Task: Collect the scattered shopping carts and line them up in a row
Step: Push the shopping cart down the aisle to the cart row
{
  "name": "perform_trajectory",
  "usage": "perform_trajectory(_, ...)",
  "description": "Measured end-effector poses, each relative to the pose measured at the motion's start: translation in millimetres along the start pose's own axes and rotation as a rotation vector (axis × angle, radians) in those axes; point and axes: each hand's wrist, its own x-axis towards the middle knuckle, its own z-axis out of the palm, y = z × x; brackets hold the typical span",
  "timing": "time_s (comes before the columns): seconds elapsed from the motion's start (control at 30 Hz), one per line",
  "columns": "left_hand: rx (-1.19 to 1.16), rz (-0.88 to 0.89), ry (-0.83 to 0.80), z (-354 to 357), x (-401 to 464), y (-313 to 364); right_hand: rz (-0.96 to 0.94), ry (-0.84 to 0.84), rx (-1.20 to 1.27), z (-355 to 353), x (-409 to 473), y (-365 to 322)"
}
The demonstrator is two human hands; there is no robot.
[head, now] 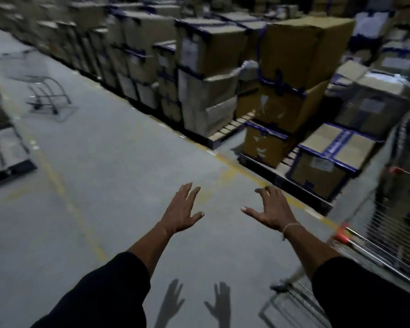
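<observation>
Both the left hand point(181, 209) and right hand point(271, 209) are spread wide, holding nothing, above the grey floor point(118, 162). One silver wire cart point(46, 93) stands far off up the aisle, blurred. Another cart point(374, 242) with a red-tipped handle sits just beside the right arm.

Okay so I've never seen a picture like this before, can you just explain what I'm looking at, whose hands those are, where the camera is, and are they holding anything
This is one picture from a wide-angle camera worn on a person's head, looking forward and down, so the edges look bent. The two arms in dark sleeves are the wearer's own. The left hand and right hand are stretched out in front with fingers spread, and they hold nothing.

Below is a grey warehouse floor with worn yellow lines. Stacked cardboard boxes on pallets run along the far side. At the right edge stand wire shopping carts with red handle ends. Another cart, blurred, stands alone farther down the aisle on the left.
</observation>
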Motion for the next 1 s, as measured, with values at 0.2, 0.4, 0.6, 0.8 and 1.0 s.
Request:
perform_trajectory(0.2, 0.06, -0.207, 0.105, -54.6, -67.3, -135.2, -0.167, -0.079, -0.016, 55.5, 68.8, -116.2)
perform_trajectory(0.4, 0.078, -0.399, 0.153, -85.7, -128.9, -234.4, -0.284, -0.162, -0.015, 98.6, 131.8, -207.7)
perform_trajectory(0.6, 0.07, -0.523, 0.179, -97.1, -134.3, -312.1, -0.392, -0.224, 0.006, 139.8, 218.6, -288.2)
perform_trajectory(0.8, 0.092, -0.605, 0.18, -123.5, -76.4, -404.9, -0.454, -0.275, 0.025, 184.2, 346.4, -362.6)
perform_trajectory(1.0, 0.125, -0.641, 0.152, -170.7, 15.4, -509.8, -0.48, -0.286, 0.02, 201.6, 495.8, -430.2)
